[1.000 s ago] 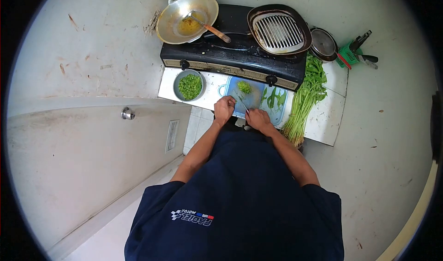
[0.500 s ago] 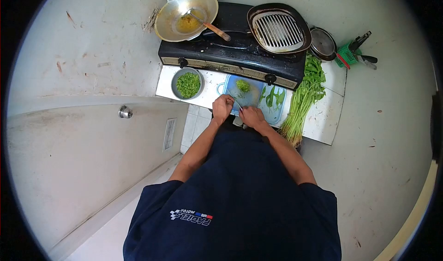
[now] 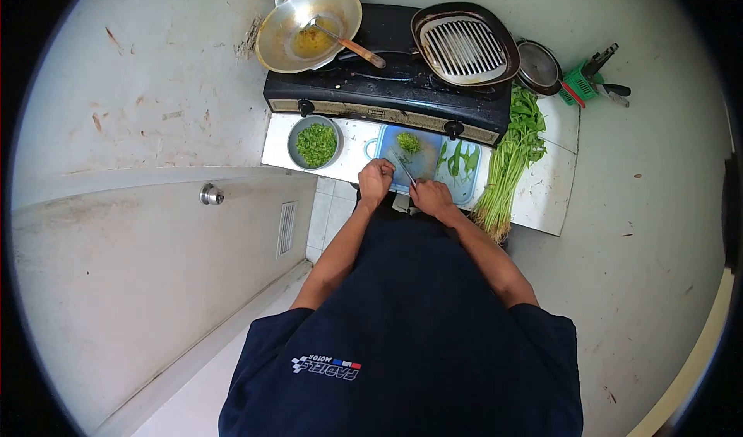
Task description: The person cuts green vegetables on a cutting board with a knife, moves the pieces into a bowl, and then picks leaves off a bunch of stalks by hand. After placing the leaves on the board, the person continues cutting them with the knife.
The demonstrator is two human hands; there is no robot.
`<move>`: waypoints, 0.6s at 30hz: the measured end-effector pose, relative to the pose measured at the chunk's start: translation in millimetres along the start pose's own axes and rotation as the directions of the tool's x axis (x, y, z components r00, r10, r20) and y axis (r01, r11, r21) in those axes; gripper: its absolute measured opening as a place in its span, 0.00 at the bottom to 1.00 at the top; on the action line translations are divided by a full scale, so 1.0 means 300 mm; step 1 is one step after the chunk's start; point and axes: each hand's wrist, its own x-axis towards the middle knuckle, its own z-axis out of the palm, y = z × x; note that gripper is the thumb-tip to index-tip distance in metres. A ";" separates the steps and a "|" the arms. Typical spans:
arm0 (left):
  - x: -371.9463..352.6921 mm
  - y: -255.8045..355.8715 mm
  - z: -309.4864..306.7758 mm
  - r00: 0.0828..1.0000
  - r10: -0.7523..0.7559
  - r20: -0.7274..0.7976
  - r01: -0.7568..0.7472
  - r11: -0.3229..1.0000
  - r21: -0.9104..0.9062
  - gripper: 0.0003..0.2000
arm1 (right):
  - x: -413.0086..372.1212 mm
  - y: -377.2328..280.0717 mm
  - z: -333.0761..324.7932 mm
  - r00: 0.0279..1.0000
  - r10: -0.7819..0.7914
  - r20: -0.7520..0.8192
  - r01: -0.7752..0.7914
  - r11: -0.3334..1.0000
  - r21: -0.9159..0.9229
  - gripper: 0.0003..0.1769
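Observation:
My right hand is closed around the handle of a small knife, whose blade points up and left over a blue cutting board. Beside it, the curled fingers of my left hand rest at the board's near left edge; whatever they pinch is too small to make out. A little heap of chopped greens lies at the far side of the board. Several loose green leaves are on its right part. To the left stands a grey bowl holding more chopped greens.
Behind the board is a black gas stove, carrying a wok with a wooden-handled spatula and a ridged grill pan. Right of it are a bundle of leafy stems, a round pan and a green utensil basket.
My right hand has shifted slightly right and down, away from my left hand, so more of the knife blade shows. My left hand has barely moved.

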 end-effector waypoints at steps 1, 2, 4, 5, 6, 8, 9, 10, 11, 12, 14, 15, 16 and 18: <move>0.001 -0.001 0.002 1.000 -0.003 0.004 0.003 1.000 -0.002 0.09 | -0.001 -0.002 -0.002 1.000 -0.011 -0.005 0.011 1.000 0.002 0.26; 0.001 -0.002 0.002 1.000 0.015 -0.003 -0.015 1.000 -0.003 0.09 | -0.002 -0.004 -0.005 1.000 -0.021 -0.009 0.021 1.000 0.004 0.26; -0.001 -0.006 0.001 0.999 0.050 -0.016 -0.051 0.999 -0.004 0.09 | -0.005 -0.011 -0.009 0.999 -0.036 -0.001 0.036 0.999 -0.013 0.25; -0.004 -0.006 0.003 0.999 0.050 -0.020 -0.050 0.999 0.003 0.08 | -0.007 -0.015 -0.010 0.999 -0.044 0.003 0.044 0.999 -0.020 0.24; -0.006 -0.001 0.002 0.998 0.050 -0.025 -0.050 0.999 0.011 0.08 | -0.007 -0.017 -0.010 0.999 -0.050 0.011 0.050 0.999 -0.022 0.24; -0.008 0.006 -0.004 0.999 0.035 -0.019 -0.035 0.999 0.017 0.07 | -0.002 -0.020 -0.010 0.998 -0.062 0.026 0.063 0.998 -0.026 0.24; -0.011 0.014 -0.011 1.000 0.019 -0.009 -0.019 1.000 0.014 0.07 | 0.001 -0.024 -0.013 0.998 -0.066 0.025 0.066 0.997 -0.025 0.24; -0.012 0.021 -0.017 1.000 0.004 0.002 -0.004 1.000 0.012 0.06 | 0.005 -0.028 -0.015 0.997 -0.069 0.025 0.069 0.997 -0.024 0.23; -0.010 0.028 -0.023 1.000 0.002 0.006 -0.002 1.000 0.022 0.06 | 0.009 -0.032 -0.018 0.997 -0.072 0.025 0.072 0.997 -0.022 0.23; -0.010 0.027 -0.023 1.000 0.000 0.011 0.000 0.999 0.032 0.06 | 0.016 -0.030 -0.007 0.997 -0.070 0.016 0.071 0.997 -0.027 0.23; -0.010 0.027 -0.023 1.000 0.019 0.004 -0.020 0.999 0.051 0.05 | 0.035 -0.027 0.011 0.998 -0.068 -0.002 0.068 0.997 -0.037 0.22; -0.010 0.022 -0.021 0.999 0.042 -0.005 -0.042 0.997 0.060 0.05 | 0.041 -0.029 0.010 0.997 -0.074 0.004 0.074 0.997 -0.037 0.22; -0.011 0.018 -0.019 0.998 0.065 -0.015 -0.064 0.996 0.070 0.04 | 0.046 -0.031 0.009 0.997 -0.080 0.010 0.080 0.996 -0.038 0.22; -0.012 0.019 -0.017 1.000 0.026 0.007 -0.026 0.998 0.056 0.04 | 0.046 -0.036 0.005 0.997 -0.081 0.012 0.081 0.995 -0.053 0.22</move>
